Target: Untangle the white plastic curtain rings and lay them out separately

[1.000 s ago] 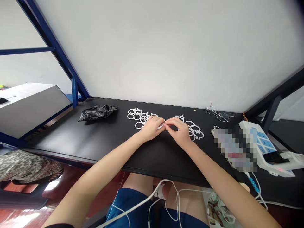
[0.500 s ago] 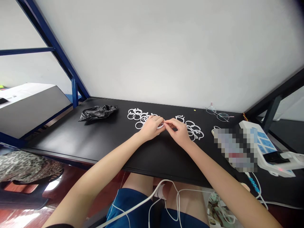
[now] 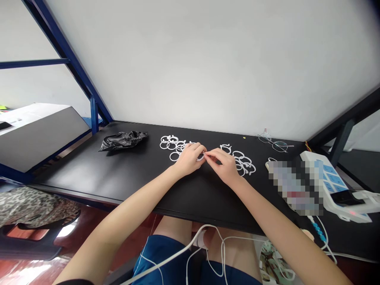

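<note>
My left hand point(image 3: 190, 159) is closed around a white plastic curtain ring point(image 3: 200, 157), partly hidden by the fingers. The fingertips of my right hand point(image 3: 222, 164) pinch the same ring's right side, touching my left fingers. Beside and behind my left hand lies a pile of white rings point(image 3: 171, 145), several overlapping, with small knobs on them. To the right of my right hand is a second group of similar rings point(image 3: 244, 161), partly covered by the hand.
A crumpled black plastic bag point(image 3: 123, 140) lies on the black desk point(image 3: 118, 178) at left. Eyeglasses point(image 3: 279, 146) sit at the back right. A blurred-out phone point(image 3: 292, 190) with a cable and a white power strip point(image 3: 334, 178) are at right. White cables point(image 3: 175, 255) cross my lap.
Both hands stay in almost the same place, still on the ring. The right hand has shifted very slightly; the ring between the hands shows a little less.
</note>
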`<state>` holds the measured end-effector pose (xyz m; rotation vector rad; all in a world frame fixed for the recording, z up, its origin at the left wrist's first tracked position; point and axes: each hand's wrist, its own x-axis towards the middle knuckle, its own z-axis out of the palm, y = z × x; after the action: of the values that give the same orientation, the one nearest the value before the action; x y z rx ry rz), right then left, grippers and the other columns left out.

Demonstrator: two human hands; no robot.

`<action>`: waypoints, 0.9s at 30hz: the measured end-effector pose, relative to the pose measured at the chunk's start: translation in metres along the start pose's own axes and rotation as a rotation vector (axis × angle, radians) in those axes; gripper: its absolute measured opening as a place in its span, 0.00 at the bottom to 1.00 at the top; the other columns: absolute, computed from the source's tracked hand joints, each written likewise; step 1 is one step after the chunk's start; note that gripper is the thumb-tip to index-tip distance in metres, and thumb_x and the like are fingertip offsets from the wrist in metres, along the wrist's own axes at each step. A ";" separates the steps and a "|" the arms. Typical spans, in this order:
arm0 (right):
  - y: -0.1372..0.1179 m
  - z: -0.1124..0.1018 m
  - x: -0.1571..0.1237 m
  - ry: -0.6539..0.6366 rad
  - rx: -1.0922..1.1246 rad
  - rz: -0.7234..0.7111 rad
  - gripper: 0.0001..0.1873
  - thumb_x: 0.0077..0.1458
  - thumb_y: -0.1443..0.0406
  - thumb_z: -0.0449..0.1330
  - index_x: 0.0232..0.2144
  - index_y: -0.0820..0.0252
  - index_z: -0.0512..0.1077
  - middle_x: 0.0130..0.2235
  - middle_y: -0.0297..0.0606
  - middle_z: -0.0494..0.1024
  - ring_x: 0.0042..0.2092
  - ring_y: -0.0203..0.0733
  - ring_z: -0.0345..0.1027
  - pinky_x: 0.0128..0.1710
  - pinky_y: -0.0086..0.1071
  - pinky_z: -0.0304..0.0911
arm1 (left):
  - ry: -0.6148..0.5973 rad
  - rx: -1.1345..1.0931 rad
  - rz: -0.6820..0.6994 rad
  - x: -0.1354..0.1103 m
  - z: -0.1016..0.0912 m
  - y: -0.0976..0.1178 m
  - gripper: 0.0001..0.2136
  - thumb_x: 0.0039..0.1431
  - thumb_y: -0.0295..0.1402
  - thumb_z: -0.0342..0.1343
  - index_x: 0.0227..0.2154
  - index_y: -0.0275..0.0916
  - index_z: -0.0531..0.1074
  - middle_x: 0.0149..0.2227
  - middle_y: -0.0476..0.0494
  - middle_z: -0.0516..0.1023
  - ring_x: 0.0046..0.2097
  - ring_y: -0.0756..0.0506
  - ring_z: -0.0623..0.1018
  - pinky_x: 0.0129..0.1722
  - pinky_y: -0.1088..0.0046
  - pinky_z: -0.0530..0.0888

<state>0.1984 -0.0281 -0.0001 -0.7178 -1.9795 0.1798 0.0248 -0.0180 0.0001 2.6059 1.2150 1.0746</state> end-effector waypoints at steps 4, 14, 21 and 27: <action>-0.004 0.000 0.001 -0.018 0.023 0.007 0.07 0.62 0.64 0.56 0.38 0.54 0.75 0.35 0.39 0.78 0.31 0.38 0.70 0.28 0.33 0.71 | 0.005 0.010 -0.026 0.000 0.000 -0.001 0.02 0.60 0.29 0.52 0.32 0.39 0.64 0.32 0.48 0.72 0.35 0.47 0.72 0.42 0.67 0.65; -0.002 0.001 -0.001 -0.049 0.058 0.005 0.07 0.61 0.66 0.57 0.38 0.55 0.75 0.37 0.39 0.77 0.29 0.36 0.69 0.28 0.32 0.71 | 0.011 0.035 -0.014 0.000 0.002 -0.006 0.05 0.54 0.26 0.53 0.29 0.39 0.62 0.29 0.50 0.73 0.32 0.48 0.72 0.39 0.69 0.63; -0.002 0.002 -0.001 -0.052 0.066 0.013 0.05 0.59 0.64 0.59 0.38 0.54 0.75 0.36 0.38 0.77 0.27 0.35 0.67 0.27 0.32 0.70 | -0.023 0.065 -0.002 0.000 0.003 -0.008 0.05 0.52 0.23 0.50 0.27 0.39 0.61 0.27 0.49 0.71 0.32 0.47 0.72 0.37 0.68 0.62; -0.001 0.003 -0.002 -0.066 0.056 0.004 0.05 0.58 0.64 0.60 0.39 0.55 0.74 0.35 0.38 0.76 0.27 0.35 0.67 0.27 0.32 0.69 | -0.038 0.070 0.005 0.000 0.002 -0.007 0.06 0.53 0.23 0.48 0.25 0.39 0.60 0.27 0.48 0.72 0.31 0.47 0.71 0.37 0.68 0.61</action>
<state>0.1959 -0.0298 -0.0028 -0.6880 -2.0275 0.2634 0.0214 -0.0123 -0.0036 2.6692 1.2615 0.9956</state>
